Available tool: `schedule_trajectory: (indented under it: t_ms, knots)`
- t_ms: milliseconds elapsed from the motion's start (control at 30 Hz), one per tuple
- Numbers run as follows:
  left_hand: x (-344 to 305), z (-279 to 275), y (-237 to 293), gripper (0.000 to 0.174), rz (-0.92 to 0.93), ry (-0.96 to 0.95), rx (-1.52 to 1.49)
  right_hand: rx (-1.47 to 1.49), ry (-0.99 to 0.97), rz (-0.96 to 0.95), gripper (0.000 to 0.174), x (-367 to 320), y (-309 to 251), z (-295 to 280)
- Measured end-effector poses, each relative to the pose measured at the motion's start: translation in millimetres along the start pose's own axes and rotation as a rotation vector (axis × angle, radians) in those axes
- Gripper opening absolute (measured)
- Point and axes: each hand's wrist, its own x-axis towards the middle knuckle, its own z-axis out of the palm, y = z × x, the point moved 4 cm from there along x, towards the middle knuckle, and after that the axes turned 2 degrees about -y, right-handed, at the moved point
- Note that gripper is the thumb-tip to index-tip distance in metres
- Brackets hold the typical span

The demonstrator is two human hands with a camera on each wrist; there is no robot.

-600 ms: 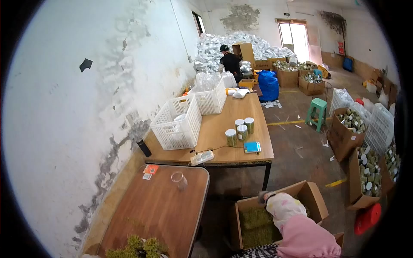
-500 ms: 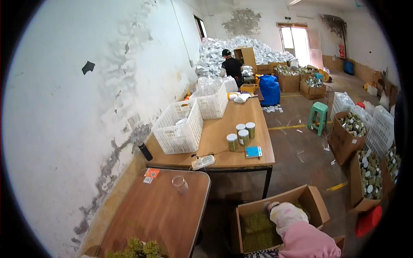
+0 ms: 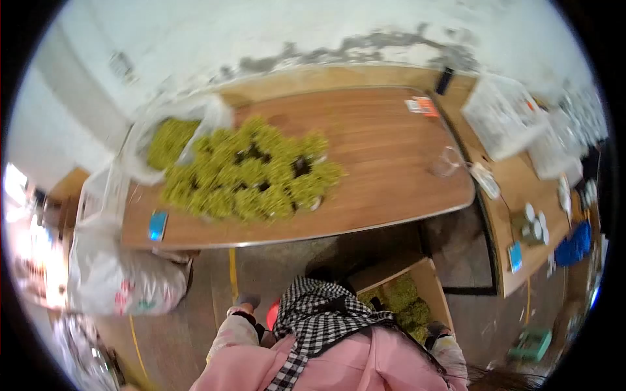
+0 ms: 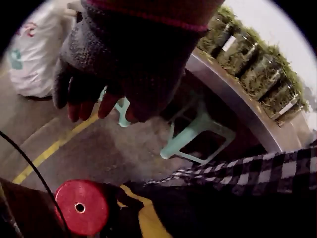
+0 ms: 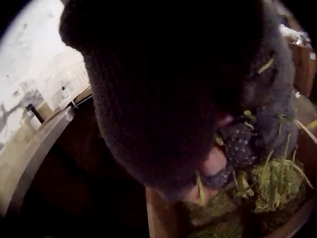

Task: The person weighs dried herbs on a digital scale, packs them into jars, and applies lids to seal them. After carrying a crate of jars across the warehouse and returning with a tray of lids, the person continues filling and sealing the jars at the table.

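Observation:
Grey-gloved, my left hand [image 3: 248,304] hangs beside my lap. The left wrist view shows this hand [image 4: 121,64] with loosely bent fingers, nothing in them, above the floor. My right hand [image 3: 438,331] is at the right side of an open cardboard box [image 3: 438,287] holding green plant material [image 3: 399,293]. In the right wrist view, the right glove [image 5: 173,104] is dark, with bent fingers close to a green tuft [image 5: 278,186]; whether they grip anything is hidden. Many jars topped with green strands [image 3: 251,173] stand together on the brown table [image 3: 385,156].
An open bag of green strands [image 3: 171,140] and a blue device [image 3: 157,225] are at the table's left. An empty clear jar [image 3: 446,163] stands right. Beyond are another table [image 3: 515,189] and white crates [image 3: 499,117]. A red stool [image 4: 83,207] and green stools [image 4: 198,134] are low down.
The head view has swung from the room and box toward the near table, bringing the crowded jars and my left hand into sight. My right hand remains at the box.

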Motion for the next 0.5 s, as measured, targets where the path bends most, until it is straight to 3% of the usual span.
schedule_trajectory:
  t_ms: [33, 67, 100, 133, 167, 200, 233, 300, 367, 400, 467, 500]
  knots:
    - [-25.8, 21.5, -31.2, 0.062, -0.272, -0.176, -0.053, 0.242, 0.022, 0.017, 0.038, 12.1, 6.9, -8.8]
    - [-80.2, 0.0, -22.9, 0.061, -0.52, -0.338, -0.055, 0.491, 0.019, 0.008, 0.039, 32.5, 23.8, -4.9]
    - [-119.1, -12.3, -19.5, 0.061, -0.553, -0.337, -0.076, 0.809, 0.007, -0.031, 0.04, 60.7, 35.0, -5.8]
    - [-149.3, -22.0, -19.3, 0.061, -0.613, -0.279, -0.073, 1.528, -0.224, -0.112, 0.041, 102.3, 67.4, 8.5]
    - [-174.6, -29.4, -21.8, 0.06, -0.671, -0.217, -0.065, 0.869, -0.029, -0.103, 0.04, 98.0, 22.9, -25.9]
    - [-203.6, -29.0, -27.4, 0.058, -0.799, -0.158, -0.132, 0.508, 0.03, -0.085, 0.04, 75.6, -21.5, -63.3]
    - [-204.9, 11.8, -60.3, 0.053, -0.655, -0.223, -0.093, 0.363, 0.048, -0.1, 0.039, 63.9, -59.5, -91.9]
    - [-244.6, -9.0, -58.4, 0.054, -0.899, -0.393, -0.23, 0.265, 0.049, -0.12, 0.038, 40.6, -125.3, -139.7]
    - [-236.5, 47.4, -113.9, 0.052, -0.864, -0.331, -0.181, 0.197, 0.012, -0.12, 0.04, -29.5, -209.4, -181.3]
    - [-228.1, 58.6, -127.2, 0.052, -0.876, -0.298, -0.195, 0.189, 0.014, -0.127, 0.04, -14.3, -217.6, -179.6]
    - [-226.8, 19.4, -120.3, 0.053, -0.959, -0.337, -0.171, 0.279, 0.065, -0.545, 0.032, 45.4, -242.0, -158.0]
    - [-215.5, 20.8, -144.8, 0.054, -0.486, -0.368, -0.159, 0.273, 0.059, -0.552, 0.032, 58.2, -246.1, -143.2]
